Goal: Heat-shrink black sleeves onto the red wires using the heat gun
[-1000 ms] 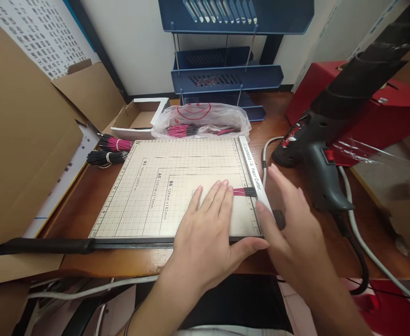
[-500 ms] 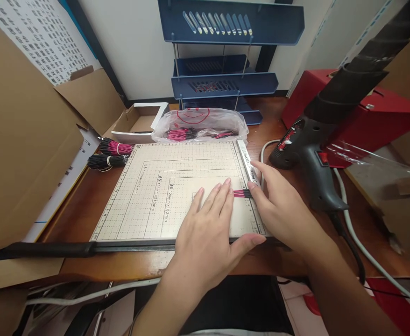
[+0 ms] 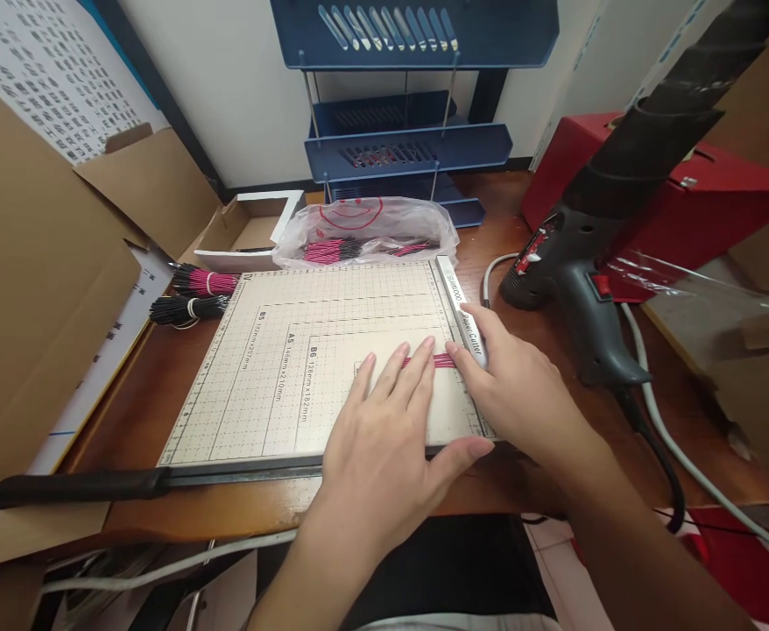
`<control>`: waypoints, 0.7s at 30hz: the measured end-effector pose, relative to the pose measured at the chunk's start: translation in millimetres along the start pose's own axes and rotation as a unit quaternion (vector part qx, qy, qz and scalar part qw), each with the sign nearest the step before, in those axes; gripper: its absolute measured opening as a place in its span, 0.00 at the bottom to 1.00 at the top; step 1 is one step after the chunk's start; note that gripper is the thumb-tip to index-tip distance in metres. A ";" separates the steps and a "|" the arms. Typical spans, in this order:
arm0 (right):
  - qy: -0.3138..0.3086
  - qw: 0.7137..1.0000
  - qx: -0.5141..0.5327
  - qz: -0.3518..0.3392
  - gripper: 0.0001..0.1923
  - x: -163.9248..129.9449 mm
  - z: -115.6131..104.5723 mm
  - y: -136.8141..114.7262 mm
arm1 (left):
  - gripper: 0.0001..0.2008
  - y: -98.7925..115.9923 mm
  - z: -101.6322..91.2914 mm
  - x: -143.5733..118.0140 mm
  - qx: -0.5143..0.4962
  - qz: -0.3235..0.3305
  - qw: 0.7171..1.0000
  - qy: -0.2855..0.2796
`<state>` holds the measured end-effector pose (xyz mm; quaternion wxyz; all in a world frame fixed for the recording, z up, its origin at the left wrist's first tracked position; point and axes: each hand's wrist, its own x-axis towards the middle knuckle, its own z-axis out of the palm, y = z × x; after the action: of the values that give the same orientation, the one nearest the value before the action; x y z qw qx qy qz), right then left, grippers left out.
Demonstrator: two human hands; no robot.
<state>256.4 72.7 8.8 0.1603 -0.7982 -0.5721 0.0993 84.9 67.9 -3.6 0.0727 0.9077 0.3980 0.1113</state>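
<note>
A cream-coloured paper cutter (image 3: 253, 386) with a printed grid lies in front of me. Thin red wires (image 3: 443, 360) run crosswise on its right part. Flat over these wires rests my left hand (image 3: 384, 421), palm down with fingers stretched out; it hides most of their length. At the cutter's silver ruler edge (image 3: 451, 285), my right hand (image 3: 522, 377) has its thumb over the wires' right ends and its forefinger apart on the ruler. The other right fingers are partly hidden. Along the near edge lies the black handle (image 3: 95, 485) of the cutter arm, lowered.
A heat gun (image 3: 582, 289) stands at right before a red box (image 3: 700, 184). Behind the cutter are a plastic bag (image 3: 417, 219) of wires and a blue rack (image 3: 411, 158). Tied wire bundles (image 3: 191, 308) lie left, near a cardboard box (image 3: 23, 263).
My right thumb has moved slightly left across the wires, covering their black ends. More red wire shows between my left fingers. The whole view has shifted a little.
</note>
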 end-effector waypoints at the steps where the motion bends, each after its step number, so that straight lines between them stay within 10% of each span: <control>1: 0.001 1.000 -0.004 0.000 0.27 0.1 -0.6 0.1 | 0.43 -0.1 -0.2 -0.1 0.000 -0.001 1.000 -0.001; 21: -0.086 0.993 0.074 -0.031 0.29 -4.4 -5.6 6.5 | 0.41 0.2 0.4 0.0 0.020 0.003 1.000 0.009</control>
<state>262.6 65.9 11.5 0.1726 -0.7544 -0.5994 0.2047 85.1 67.7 -3.9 0.0507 0.9092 0.3980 0.1113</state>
